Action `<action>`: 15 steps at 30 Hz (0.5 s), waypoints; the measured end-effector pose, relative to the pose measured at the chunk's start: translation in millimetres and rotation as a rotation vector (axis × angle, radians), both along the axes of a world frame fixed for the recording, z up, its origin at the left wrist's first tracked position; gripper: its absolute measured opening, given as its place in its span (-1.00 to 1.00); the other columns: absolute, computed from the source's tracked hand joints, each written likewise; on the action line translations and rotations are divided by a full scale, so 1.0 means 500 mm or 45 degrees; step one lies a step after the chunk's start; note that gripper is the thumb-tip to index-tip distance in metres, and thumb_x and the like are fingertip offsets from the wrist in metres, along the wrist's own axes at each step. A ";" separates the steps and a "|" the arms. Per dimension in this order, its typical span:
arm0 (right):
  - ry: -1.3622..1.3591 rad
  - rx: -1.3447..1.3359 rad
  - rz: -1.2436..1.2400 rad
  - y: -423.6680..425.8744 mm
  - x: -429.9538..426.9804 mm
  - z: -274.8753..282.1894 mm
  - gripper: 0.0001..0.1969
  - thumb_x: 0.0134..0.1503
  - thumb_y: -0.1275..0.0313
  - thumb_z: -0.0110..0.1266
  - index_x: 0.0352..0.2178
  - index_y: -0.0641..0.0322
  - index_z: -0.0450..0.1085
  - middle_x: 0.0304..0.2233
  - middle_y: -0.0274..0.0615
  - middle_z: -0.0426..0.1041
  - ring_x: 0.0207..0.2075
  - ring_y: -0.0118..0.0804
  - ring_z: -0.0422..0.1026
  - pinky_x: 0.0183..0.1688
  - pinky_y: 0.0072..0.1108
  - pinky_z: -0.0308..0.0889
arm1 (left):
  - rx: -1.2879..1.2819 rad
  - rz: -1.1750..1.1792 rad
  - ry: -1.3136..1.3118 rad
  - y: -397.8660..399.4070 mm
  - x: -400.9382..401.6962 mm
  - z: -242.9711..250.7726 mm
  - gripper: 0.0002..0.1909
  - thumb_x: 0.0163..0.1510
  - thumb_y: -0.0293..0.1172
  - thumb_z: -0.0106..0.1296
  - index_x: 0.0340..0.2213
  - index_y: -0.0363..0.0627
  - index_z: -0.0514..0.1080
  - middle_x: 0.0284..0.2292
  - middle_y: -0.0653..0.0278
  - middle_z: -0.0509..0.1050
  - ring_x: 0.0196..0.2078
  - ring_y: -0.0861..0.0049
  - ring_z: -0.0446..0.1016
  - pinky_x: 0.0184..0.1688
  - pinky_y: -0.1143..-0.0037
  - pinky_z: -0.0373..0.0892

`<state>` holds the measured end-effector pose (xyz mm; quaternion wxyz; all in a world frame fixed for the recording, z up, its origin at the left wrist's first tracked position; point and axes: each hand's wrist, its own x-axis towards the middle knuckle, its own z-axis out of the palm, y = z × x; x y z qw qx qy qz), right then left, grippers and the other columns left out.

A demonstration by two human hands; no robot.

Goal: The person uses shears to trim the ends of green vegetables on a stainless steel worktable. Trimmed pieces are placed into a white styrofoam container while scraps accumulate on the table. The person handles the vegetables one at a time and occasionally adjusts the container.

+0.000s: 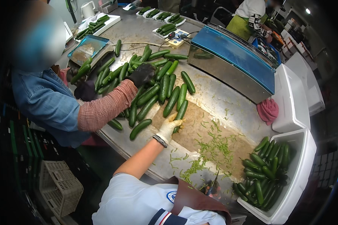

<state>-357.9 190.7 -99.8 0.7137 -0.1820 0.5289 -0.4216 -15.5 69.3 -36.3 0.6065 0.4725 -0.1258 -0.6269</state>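
My left hand [169, 128], in a pale glove, is closed around the lower end of a dark green cucumber [182, 111]. Above and left of it lies a large heap of cucumbers [148, 94] on the metal table [164, 160]. Beside my brown apron, a slender dark pointed blade [215, 180] sticks up from a blurred reddish shape. My right hand may be there, mostly hidden; its fingers cannot be made out. Small green trimmings [214, 149] are scattered around the blade. Further right, a white foam box [304, 166] holds many cucumbers.
At left, a co-worker's dark-gloved hand [142, 74] reaches into the heap; the other holds cucumbers near a scale [88, 49]. A blue-topped metal machine [232, 63] stands at the back. A pink cloth [267, 111] lies beside the foam boxes. Packed cucumbers [166, 29] rest farther back.
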 end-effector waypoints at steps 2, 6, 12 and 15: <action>-0.003 -0.005 -0.001 -0.001 0.002 0.000 -0.39 -0.13 0.46 0.12 -0.03 0.32 0.05 -0.34 -0.13 0.32 -0.30 -0.36 0.36 -0.28 -0.66 0.31 | 0.020 -0.022 0.028 0.003 -0.008 -0.005 -0.55 -0.04 -0.51 -0.06 -0.06 -0.20 0.18 -0.32 0.26 0.44 -0.53 0.65 0.40 -0.55 0.67 0.29; -0.017 -0.013 0.005 -0.003 0.006 -0.001 -0.39 -0.12 0.46 0.12 -0.03 0.32 0.05 -0.34 -0.13 0.32 -0.29 -0.36 0.37 -0.27 -0.66 0.31 | 0.091 -0.143 0.047 0.007 -0.012 -0.011 -0.53 -0.05 -0.48 -0.05 -0.06 -0.21 0.16 -0.30 0.21 0.44 -0.49 0.63 0.40 -0.53 0.66 0.32; -0.005 -0.029 0.004 -0.002 0.002 0.000 -0.40 -0.12 0.46 0.12 -0.03 0.32 0.05 -0.34 -0.13 0.32 -0.29 -0.35 0.37 -0.26 -0.65 0.32 | -0.174 -0.049 0.050 -0.040 0.037 0.083 -0.53 -0.07 -0.33 0.00 -0.09 -0.15 0.20 -0.31 0.24 0.44 -0.49 0.62 0.37 -0.50 0.62 0.31; -0.005 -0.039 -0.012 0.004 -0.001 0.006 -0.40 -0.11 0.46 0.12 -0.04 0.31 0.05 -0.35 -0.13 0.32 -0.29 -0.35 0.37 -0.26 -0.65 0.32 | -0.585 0.270 0.521 -0.079 0.080 0.128 -0.66 0.05 -0.23 -0.15 -0.14 -0.07 0.28 -0.23 0.21 0.40 -0.32 0.55 0.42 -0.41 0.64 0.30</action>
